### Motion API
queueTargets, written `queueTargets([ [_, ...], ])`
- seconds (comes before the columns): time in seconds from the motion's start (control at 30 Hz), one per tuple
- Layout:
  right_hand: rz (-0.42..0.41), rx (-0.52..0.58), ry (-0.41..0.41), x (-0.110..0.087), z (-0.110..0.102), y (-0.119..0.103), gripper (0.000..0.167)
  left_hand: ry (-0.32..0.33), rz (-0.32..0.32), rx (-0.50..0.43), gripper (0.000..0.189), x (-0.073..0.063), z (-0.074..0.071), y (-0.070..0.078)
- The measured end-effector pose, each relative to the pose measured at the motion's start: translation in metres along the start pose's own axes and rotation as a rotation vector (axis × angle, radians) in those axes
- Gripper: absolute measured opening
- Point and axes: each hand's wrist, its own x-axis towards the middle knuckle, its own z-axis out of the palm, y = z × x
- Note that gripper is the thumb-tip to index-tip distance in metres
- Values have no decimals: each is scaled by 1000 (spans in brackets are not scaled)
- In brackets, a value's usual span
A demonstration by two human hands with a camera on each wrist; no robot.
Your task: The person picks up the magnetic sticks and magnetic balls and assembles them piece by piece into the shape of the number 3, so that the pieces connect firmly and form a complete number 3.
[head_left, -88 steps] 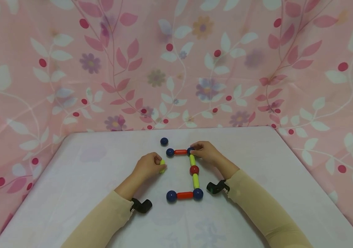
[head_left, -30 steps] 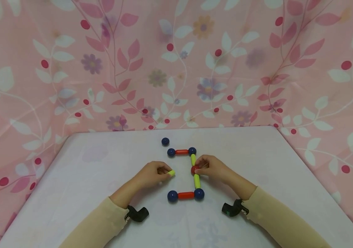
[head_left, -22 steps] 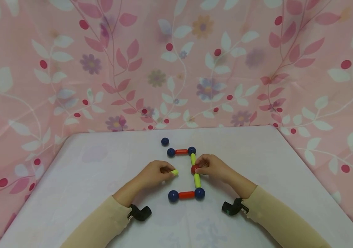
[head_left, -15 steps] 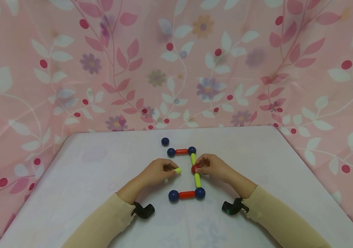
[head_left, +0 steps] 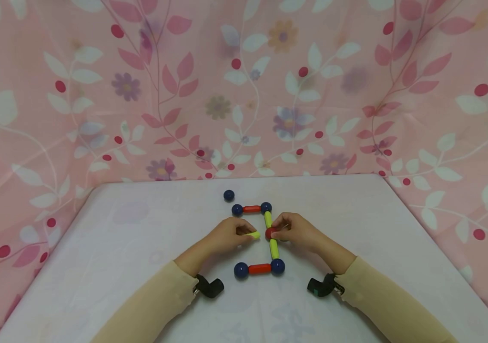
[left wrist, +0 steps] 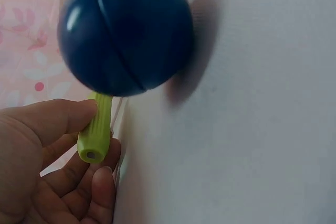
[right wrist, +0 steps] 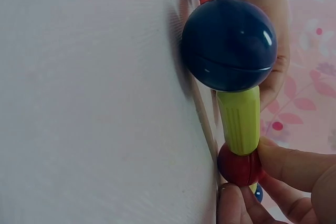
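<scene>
My left hand (head_left: 227,234) pinches a yellow-green magnetic rod (head_left: 255,235) between thumb and fingers. One end points right, a small gap from a red ball (head_left: 268,233); a grey dot marks the rod's other end (left wrist: 93,150) in the left wrist view. The red ball is gripped by the thumb and fingertips of my right hand (head_left: 296,232). It joins two yellow-green rods, the far one (head_left: 268,219) and the near one (head_left: 274,249). Blue balls (head_left: 278,267) and red rods (head_left: 259,269) continue at both ends, making a shape with its left side unclosed.
A loose blue ball (head_left: 228,195) lies behind the far red rod (head_left: 251,209). The near-left blue ball (head_left: 241,270) sits below my left hand. White cloth covers the table (head_left: 149,228), and a pink floral curtain (head_left: 244,95) hangs behind it.
My right hand has come from the far-right blue ball to the red ball and stays there. My left hand has turned its rod sideways and carried it right, close to the red ball.
</scene>
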Motion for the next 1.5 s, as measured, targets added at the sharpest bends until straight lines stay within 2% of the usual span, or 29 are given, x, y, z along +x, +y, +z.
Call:
queueTargets([
  [0.67, -14, -10, -1, 1, 1, 3, 18, 3, 6, -20, 17, 11, 11, 1],
  [0.87, -18, 6, -5, 0, 1, 2, 18, 7, -20, -21, 18, 11, 12, 3],
  [1.5, -11, 1, -9, -1, 0, 2, 18, 17, -16, -64, 16, 11, 13, 3],
])
